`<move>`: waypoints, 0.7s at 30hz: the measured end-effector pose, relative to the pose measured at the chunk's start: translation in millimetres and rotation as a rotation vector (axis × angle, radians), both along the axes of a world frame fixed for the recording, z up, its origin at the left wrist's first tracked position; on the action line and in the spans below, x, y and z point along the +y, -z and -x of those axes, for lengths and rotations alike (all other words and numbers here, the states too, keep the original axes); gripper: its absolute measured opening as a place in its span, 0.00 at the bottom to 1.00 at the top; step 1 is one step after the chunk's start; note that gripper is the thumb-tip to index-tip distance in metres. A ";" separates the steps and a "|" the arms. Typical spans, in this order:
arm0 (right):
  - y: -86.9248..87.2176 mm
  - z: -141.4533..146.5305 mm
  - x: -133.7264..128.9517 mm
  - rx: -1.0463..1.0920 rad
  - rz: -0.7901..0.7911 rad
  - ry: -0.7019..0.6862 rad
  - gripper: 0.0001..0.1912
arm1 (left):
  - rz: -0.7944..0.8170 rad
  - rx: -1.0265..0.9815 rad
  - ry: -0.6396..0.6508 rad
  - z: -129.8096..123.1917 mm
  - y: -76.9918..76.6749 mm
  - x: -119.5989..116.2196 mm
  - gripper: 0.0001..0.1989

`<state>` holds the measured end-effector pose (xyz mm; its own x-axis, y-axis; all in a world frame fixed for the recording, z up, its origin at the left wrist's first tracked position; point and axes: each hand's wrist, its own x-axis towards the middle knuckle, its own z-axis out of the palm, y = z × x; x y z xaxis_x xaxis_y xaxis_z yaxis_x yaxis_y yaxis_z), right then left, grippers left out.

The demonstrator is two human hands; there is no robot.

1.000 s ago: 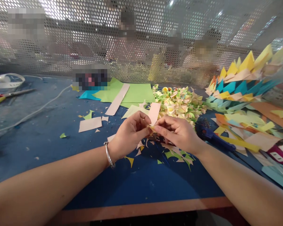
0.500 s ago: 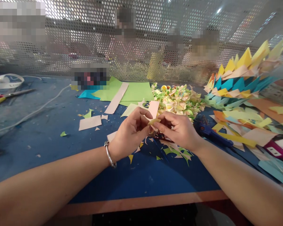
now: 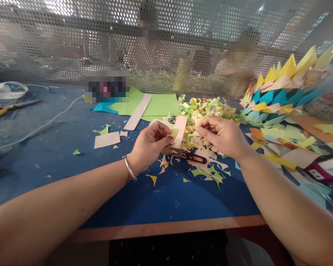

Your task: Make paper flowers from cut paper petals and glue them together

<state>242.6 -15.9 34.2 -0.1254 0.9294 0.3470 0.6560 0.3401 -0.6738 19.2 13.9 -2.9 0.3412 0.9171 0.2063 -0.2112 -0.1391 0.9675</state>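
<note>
My left hand, with a bracelet at the wrist, pinches a small pale yellow piece of paper between thumb and fingertips. A pale pink paper strip lies just beyond it. My right hand is apart from the left, its thumb and fingers pinched together; whatever they hold, if anything, is too small to make out. Below and between the hands lie dark red-handled scissors among paper scraps. A heap of small folded paper pieces spreads behind my right hand.
Green sheets lie at the back beside a long pale strip. A layered pointed paper construction stands at the right, with loose paper strips in front. Yellow-and-red scissors and a white cable lie left. A perforated metal screen rises behind.
My hands, together before, have moved apart; the right went rightward. The yellow paper piece stays in my left hand. The dark red scissors now show more fully.
</note>
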 end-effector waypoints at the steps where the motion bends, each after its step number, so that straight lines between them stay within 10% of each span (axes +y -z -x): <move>1: -3.1 -4.5 0.6 -0.047 0.019 0.028 0.13 | 0.001 -0.004 -0.008 0.1 1.1 1.2 0.08; 10: -18.6 -53.0 -28.1 -0.540 0.109 0.275 0.10 | -0.054 0.027 -0.028 -0.5 2.9 1.4 0.08; 21: 23.2 -115.4 -74.0 -0.761 0.072 0.387 0.16 | -0.085 0.065 -0.005 -0.4 1.6 -0.7 0.07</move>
<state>358.0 -89.9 11.0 0.0303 0.9715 0.2352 0.9995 -0.0277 -0.0144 19.6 13.3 -4.5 0.3517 0.8989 0.2613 -0.1475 -0.2224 0.9637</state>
